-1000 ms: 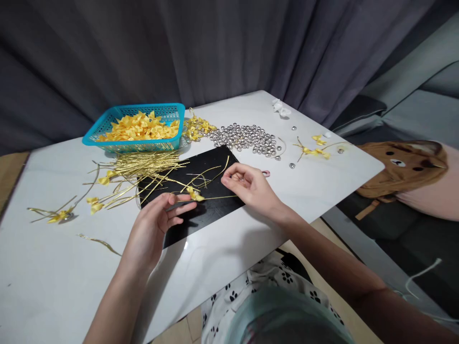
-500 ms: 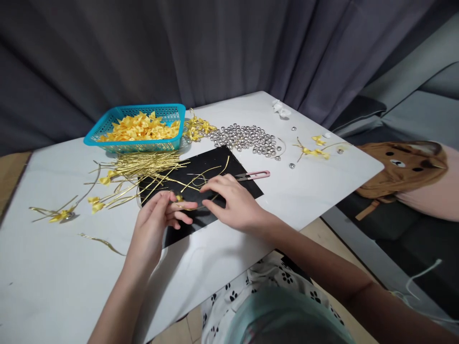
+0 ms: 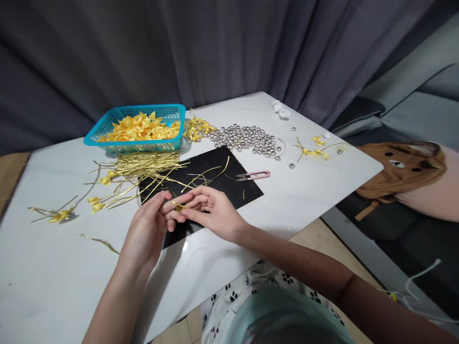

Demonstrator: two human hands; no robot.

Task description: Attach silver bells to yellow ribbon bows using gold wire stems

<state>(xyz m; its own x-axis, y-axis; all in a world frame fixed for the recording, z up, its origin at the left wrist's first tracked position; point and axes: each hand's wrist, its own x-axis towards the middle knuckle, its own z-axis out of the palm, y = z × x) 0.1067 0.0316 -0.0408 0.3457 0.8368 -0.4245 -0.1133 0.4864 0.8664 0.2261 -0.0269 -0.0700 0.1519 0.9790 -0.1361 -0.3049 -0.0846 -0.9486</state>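
My left hand (image 3: pixel 150 227) and my right hand (image 3: pixel 211 210) meet over the near edge of a black mat (image 3: pixel 201 184). Between their fingertips they pinch a small yellow bow on a gold wire (image 3: pixel 178 206). Loose gold wires (image 3: pixel 143 167) lie in a heap just behind my left hand. Pink thread snips (image 3: pixel 253 176) lie on the mat's right edge, apart from both hands.
A blue basket (image 3: pixel 107 125) full of yellow bows stands at the back left of the white table (image 3: pixel 53 267). Silver beads (image 3: pixel 245 137) are piled behind the mat. Finished wired bows (image 3: pixel 60 215) lie left; more bows (image 3: pixel 313 150) lie right. A bear-shaped bag (image 3: pixel 401 167) lies beyond the table's right edge.
My right hand has left the pink snips on the mat and moved left to join my left hand at the yellow bow.
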